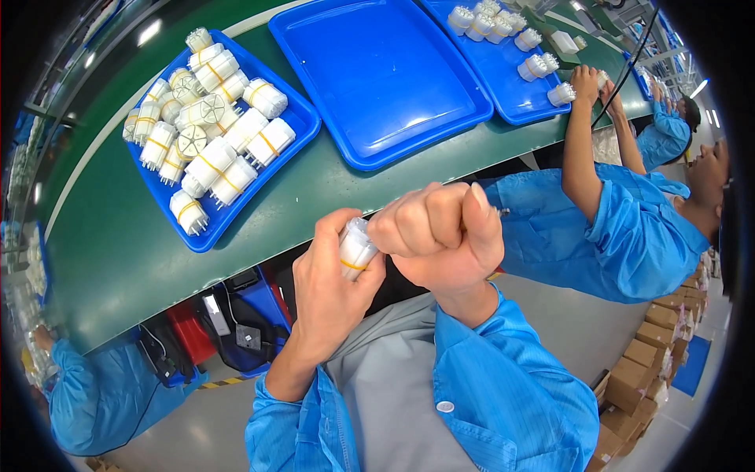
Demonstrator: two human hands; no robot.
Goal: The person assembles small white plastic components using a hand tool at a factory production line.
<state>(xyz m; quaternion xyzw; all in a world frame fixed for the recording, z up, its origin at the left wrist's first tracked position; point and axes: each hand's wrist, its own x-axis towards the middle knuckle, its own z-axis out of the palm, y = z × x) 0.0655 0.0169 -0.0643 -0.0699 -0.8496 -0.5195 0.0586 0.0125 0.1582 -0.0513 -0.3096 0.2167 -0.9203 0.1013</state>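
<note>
Hands meet close before the chest. The left hand (334, 275) wraps a white ribbed cylinder (354, 248) with a yellow band, apparently steadying it. The right hand (440, 232) is fisted against the cylinder's end; a thin metal tip shows past its knuckles, but what it grips cannot be made out. Beyond the left hand, a blue tray (200, 236) on the green conveyor (118, 259) holds many like cylinders. Beyond the right hand lies an empty blue tray (377, 71); farther still, a third tray (511, 86) holds a few.

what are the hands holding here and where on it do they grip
The left hand wraps the body of a white cylindrical part with a yellow band. The right hand is a closed fist at the part's top end; what its fingers hold is hidden.
</note>
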